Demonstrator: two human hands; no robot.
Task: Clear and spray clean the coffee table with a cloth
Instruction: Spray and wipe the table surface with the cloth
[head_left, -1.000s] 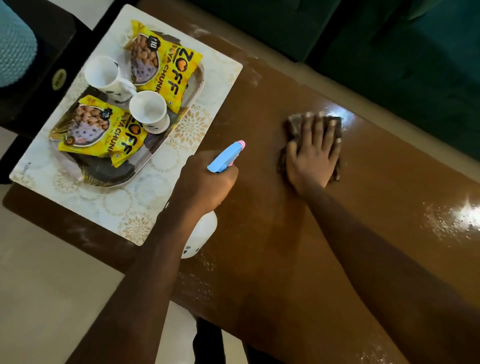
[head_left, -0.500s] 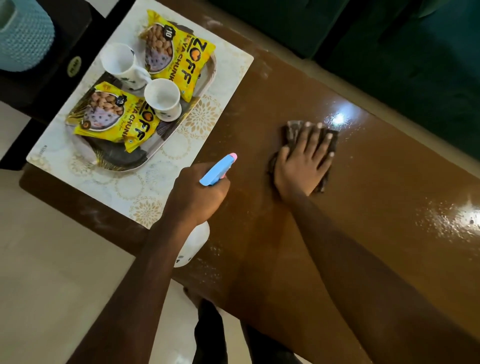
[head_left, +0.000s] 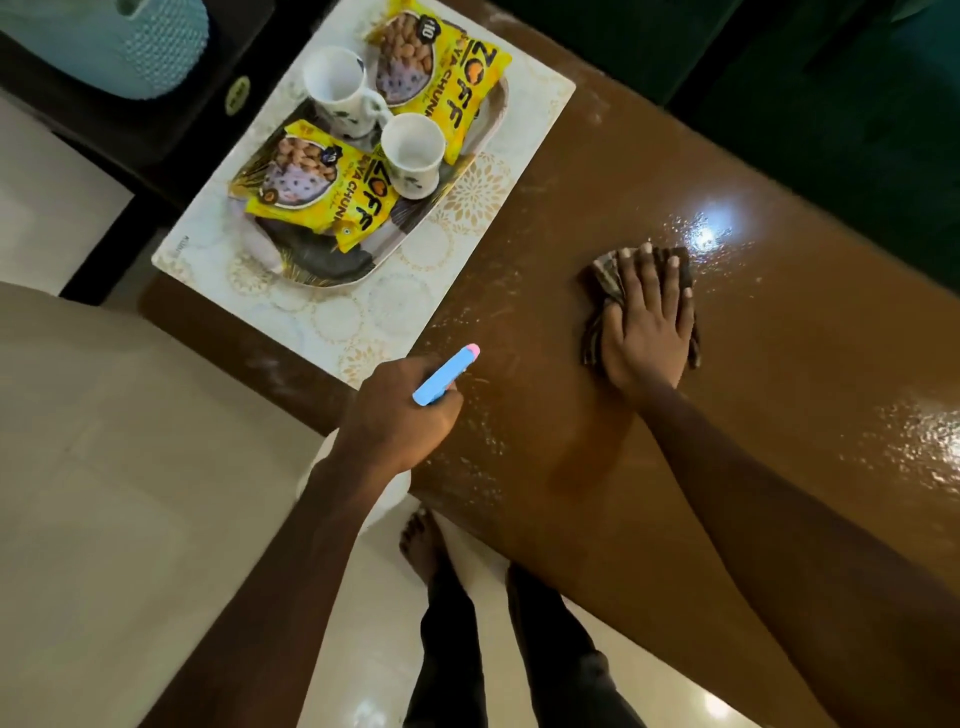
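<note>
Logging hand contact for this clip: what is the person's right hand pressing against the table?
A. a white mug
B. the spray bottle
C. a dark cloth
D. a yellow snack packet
C: the right hand lies flat, fingers straight, on the dark cloth on the coffee table, while the left hand grips the spray bottle.

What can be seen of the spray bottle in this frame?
The spray bottle shows a light blue spray head ending in a pink nozzle tip, plastic by its look, and a sliver of white body below the wrist. The left hand grips it around the neck, hiding the trigger. It is tilted, nozzle aimed across the wet brown coffee table, and held at the table's near edge. Only that hand touches it, as far as shows.
</note>
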